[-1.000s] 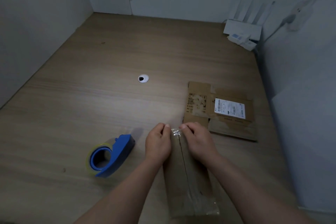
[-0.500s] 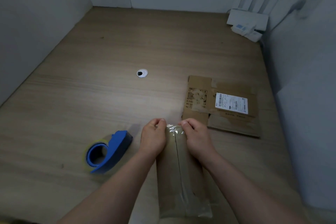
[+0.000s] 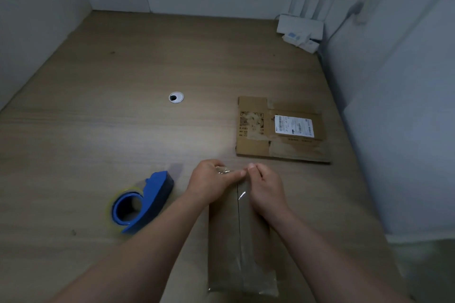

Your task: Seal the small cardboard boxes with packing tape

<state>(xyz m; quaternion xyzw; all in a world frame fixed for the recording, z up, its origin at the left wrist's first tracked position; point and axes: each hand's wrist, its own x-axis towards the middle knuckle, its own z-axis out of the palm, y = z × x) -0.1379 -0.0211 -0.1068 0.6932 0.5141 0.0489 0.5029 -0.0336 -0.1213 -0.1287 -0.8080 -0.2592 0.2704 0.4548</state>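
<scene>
Left hand (image 3: 211, 181) fingers pinching crumpled tape (image 3: 222, 170) at the box (image 3: 226, 241) far edge, right hand (image 3: 266, 189) fingers curled on that edge, wide surface (image 3: 172, 61) ahead, left thumb now reaching across.

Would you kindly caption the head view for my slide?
Left hand and right hand pinch clear tape at the far end of a cardboard box; a blue tape dispenser lies nearby.

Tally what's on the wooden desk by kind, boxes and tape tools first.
Brown cardboard boxes: 2, the taped box nearest and the flattened box with a white label.
Blue tape dispenser with clear roll: 1
White router with antennas: 1
Total: 4, small white bits beside the router uncounted, too blurred.
</scene>
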